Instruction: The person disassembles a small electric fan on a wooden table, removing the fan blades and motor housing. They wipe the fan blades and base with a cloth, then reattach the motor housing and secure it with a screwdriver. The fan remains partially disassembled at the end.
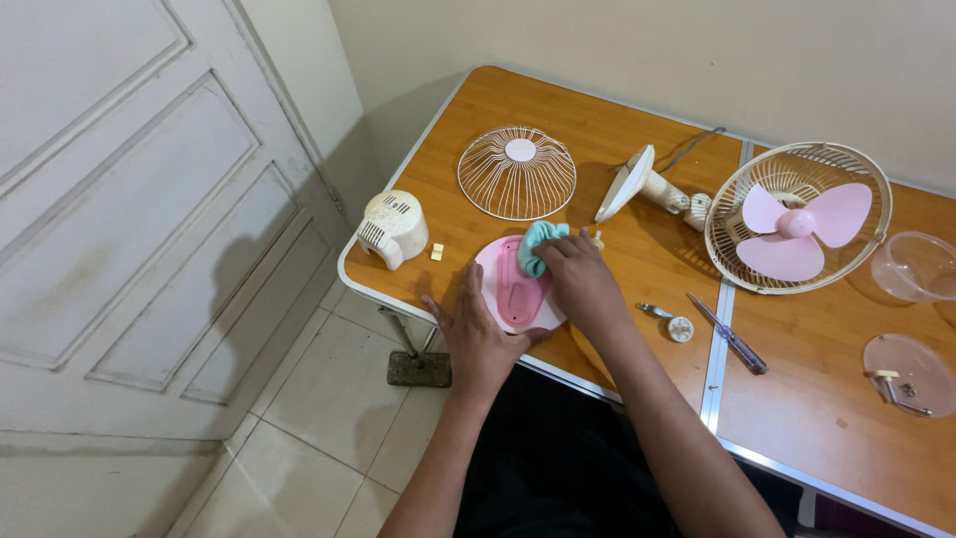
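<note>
A round pink fan base plate (506,295) lies near the front edge of the wooden table (637,259). My left hand (478,337) lies flat against its near left rim, fingers spread, steadying it. My right hand (580,281) presses a teal cloth (536,245) onto the plate's upper part. A small cream piece (597,240) peeks out just beyond my right hand.
A cream motor housing cover (392,228) and a tiny cream clip (436,252) sit at the left. Farther back are a white wire grille (516,172), a white stand part (637,184) and a caged pink-bladed fan (797,217). A screwdriver (729,335), knob (680,328), clear bowl (916,265) and lid (904,371) lie right.
</note>
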